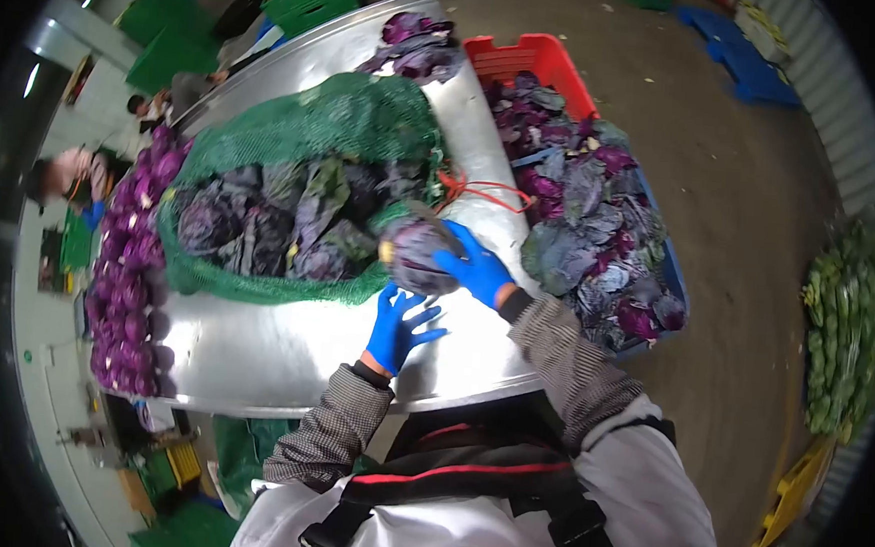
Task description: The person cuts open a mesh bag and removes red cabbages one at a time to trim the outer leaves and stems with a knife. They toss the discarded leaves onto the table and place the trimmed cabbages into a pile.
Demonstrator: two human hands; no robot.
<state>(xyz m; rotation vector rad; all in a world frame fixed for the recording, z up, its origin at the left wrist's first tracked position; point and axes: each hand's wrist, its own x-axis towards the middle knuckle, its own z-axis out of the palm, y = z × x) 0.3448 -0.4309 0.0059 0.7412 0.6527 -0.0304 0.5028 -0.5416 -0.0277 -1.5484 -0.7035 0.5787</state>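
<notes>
We stand at the near edge of a metal bench (252, 357). Across its middle, toward the far side, lies a big green net bag (306, 125), its mesh parted along the side facing us to show dark, leafy heads (260, 223) packed inside. Past the right edge, two crates brim with loose purple and grey-green leaves (583, 192): a red crate (560, 65) farther off and a blue crate (676, 273) nearer us. Glossy purple heads (131, 295) are heaped along the left edge, down to the near left corner. A small pile of trimmings (421, 52) sits by the far right corner.

Our cabbage (420, 257) is held above the bench at the bag's right end, its pale stem end turned left. Our gloved right hand (475, 266) grips its right side with bent fingers. Our gloved left hand (394, 329) is spread just below it, toward the near edge; we cannot tell whether it touches. Thinnest of all, an orange cord (488, 191) trails from the bag toward the right edge.
</notes>
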